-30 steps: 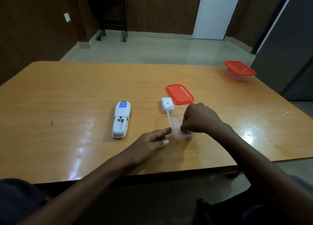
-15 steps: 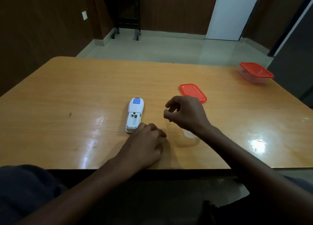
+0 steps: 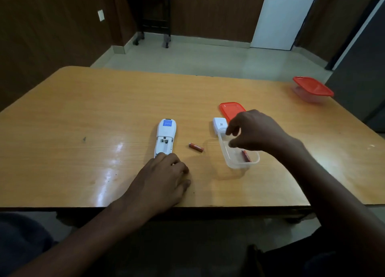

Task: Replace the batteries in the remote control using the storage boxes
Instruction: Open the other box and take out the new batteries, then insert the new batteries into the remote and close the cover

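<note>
Under right hand [image 3: 256,130]: clear box [image 3: 233,162], half-hidden battery [image 3: 246,155].

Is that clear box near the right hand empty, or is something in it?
Not empty. The clear box, its lid off, holds one red battery lying at its near end; another battery lies outside on the table.

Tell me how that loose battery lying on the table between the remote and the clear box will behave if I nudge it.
The battery is a small cylinder lying on its side, so it will probably roll. The table looks glossy, so it may slide too. It seems light, so a slight touch should move it.
</note>
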A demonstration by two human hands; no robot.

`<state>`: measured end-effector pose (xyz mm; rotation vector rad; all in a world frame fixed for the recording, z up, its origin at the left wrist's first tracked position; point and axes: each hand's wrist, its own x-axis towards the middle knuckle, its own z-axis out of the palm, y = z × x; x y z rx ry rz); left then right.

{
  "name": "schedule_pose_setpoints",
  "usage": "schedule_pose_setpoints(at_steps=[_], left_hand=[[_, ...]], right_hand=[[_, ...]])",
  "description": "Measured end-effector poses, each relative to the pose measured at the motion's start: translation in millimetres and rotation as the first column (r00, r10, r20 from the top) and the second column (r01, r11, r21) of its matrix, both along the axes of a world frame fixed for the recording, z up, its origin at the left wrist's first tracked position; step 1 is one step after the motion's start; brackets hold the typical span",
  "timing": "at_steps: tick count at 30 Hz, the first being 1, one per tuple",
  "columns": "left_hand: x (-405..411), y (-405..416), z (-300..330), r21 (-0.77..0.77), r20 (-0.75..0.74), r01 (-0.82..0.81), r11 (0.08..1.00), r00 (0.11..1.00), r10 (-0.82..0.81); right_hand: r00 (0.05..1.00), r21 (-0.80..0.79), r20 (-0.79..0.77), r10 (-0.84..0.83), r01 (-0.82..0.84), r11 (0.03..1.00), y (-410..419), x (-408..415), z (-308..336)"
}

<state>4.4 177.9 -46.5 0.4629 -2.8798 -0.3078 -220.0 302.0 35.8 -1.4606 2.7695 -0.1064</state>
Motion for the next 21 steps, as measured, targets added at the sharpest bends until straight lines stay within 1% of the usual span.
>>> schedule_pose_setpoints(at_steps=[2,3,5,9,12,17,21], left_hand=[[0,1,0,0.001,-0.009,0.002,1.000,1.000,-0.002],[0,2,0,0.003,-0.014,0.003,1.000,1.000,-0.003],[-1,2,1,0.008,-0.024,0.004,1.000,1.000,-0.004],[1,1,2,0.009,-0.008,0.016,1.000,1.000,-0.016],[2,0,1,0.012,-0.002,0.024,1.000,1.000,-0.024],[2,-1,0,0.008,-0.003,0.026,1.000,1.000,-0.026],[2,-1,0,0.010,-0.014,0.021,1.000,1.000,-0.021]], right_hand=[[0.999,0.197,0.017,-0.048,0.044,0.979,6,-11,0],[0.998,0.265,0.028,-0.064,0.055,0.963,7,-13,-1],[0.996,0.337,0.038,-0.077,0.059,0.940,7,-15,-3],[0.998,0.409,0.009,-0.067,0.058,0.911,4,-13,-8],[0.997,0.426,-0.044,-0.062,0.075,0.902,2,-11,-13],[0.998,0.409,-0.016,-0.058,0.059,0.911,0,-10,-15],[0.998,0.352,-0.051,-0.038,0.054,0.934,0,-7,-18]])
